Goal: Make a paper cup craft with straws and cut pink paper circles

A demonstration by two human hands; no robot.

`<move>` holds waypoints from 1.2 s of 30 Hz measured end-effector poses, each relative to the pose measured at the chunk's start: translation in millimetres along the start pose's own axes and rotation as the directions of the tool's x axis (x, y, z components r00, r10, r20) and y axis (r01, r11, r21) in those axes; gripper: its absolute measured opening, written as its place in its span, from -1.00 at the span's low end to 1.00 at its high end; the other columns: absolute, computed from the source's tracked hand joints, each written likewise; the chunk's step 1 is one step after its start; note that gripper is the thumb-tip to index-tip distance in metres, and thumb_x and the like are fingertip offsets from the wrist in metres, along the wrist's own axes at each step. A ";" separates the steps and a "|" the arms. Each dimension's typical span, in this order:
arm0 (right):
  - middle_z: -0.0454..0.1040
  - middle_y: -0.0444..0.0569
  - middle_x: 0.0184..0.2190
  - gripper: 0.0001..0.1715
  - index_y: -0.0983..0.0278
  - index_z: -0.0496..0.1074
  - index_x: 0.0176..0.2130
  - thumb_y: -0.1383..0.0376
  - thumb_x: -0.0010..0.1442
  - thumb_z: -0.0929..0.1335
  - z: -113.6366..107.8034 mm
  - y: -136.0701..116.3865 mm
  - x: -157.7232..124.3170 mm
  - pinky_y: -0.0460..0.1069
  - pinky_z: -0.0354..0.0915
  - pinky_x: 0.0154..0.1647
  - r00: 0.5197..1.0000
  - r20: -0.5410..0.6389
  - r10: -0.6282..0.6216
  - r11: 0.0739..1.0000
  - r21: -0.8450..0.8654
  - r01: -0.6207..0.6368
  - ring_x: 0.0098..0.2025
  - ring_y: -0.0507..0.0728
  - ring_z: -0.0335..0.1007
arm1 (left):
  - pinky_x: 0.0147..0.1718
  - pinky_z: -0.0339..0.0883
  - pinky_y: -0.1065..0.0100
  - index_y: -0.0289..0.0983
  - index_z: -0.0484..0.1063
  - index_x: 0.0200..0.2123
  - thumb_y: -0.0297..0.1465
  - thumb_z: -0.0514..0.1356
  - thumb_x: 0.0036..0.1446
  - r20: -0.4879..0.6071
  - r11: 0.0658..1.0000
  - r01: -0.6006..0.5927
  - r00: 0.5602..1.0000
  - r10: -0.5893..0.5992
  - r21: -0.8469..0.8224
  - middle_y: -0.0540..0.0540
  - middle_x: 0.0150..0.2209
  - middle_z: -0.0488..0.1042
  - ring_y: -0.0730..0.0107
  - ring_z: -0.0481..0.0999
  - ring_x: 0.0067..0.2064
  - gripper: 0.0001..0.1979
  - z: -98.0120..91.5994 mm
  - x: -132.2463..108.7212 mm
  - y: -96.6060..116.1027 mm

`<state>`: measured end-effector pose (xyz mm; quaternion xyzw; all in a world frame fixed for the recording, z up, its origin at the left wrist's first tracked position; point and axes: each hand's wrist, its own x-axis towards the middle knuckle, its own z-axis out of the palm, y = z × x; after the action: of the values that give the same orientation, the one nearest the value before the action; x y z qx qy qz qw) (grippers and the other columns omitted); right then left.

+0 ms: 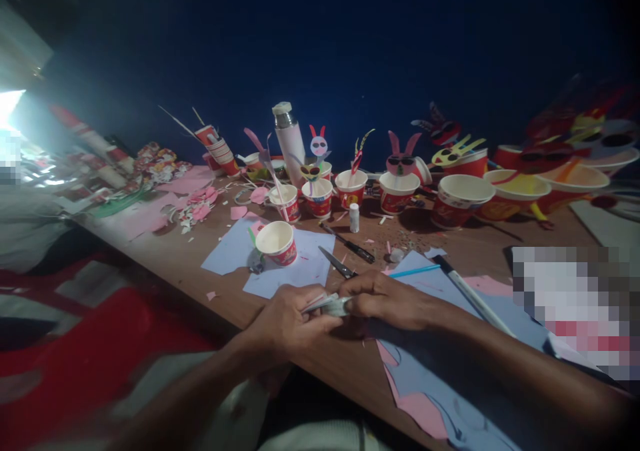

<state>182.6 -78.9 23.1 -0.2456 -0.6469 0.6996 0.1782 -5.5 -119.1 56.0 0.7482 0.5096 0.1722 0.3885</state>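
My left hand point(287, 321) and my right hand point(387, 301) meet at the near edge of the wooden table point(350, 364). Both pinch a small pale folded piece of paper point(327, 304) between thumb and fingers. A pair of scissors point(336, 263) lies just beyond my right hand. A red and white paper cup point(277, 242) stands on pale blue paper sheets point(305, 267) in front of my left hand.
A row of red paper cups point(400, 191) with paper bunny ears and sunglasses lines the back. A white bottle point(290, 141), a small glue bottle point(354, 217), a black pen point(353, 244), a white marker point(473, 295) and pink paper scraps point(200, 207) lie about. Blue and pink sheets point(435, 397) sit under my right arm.
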 end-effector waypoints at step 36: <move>0.46 -0.07 -0.47 -0.81 0.37 0.44 -0.38 0.31 0.00 0.29 0.9 10.7 -0.2 -0.16 0.14 -0.54 0.989 0.148 -0.030 0.987 0.163 0.006 -0.53 -0.04 0.34 | -0.60 -0.04 0.53 -0.38 0.38 -0.48 -0.41 0.21 -0.06 0.118 0.980 0.122 0.988 -0.104 -0.158 0.12 -0.64 0.17 0.64 0.10 -0.58 -0.87 -12.9 -12.3 3.3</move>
<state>183.0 -80.8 12.5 -0.1713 -0.6017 0.7646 0.1548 -17.0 -125.4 68.4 0.6915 0.5134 0.1504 0.4854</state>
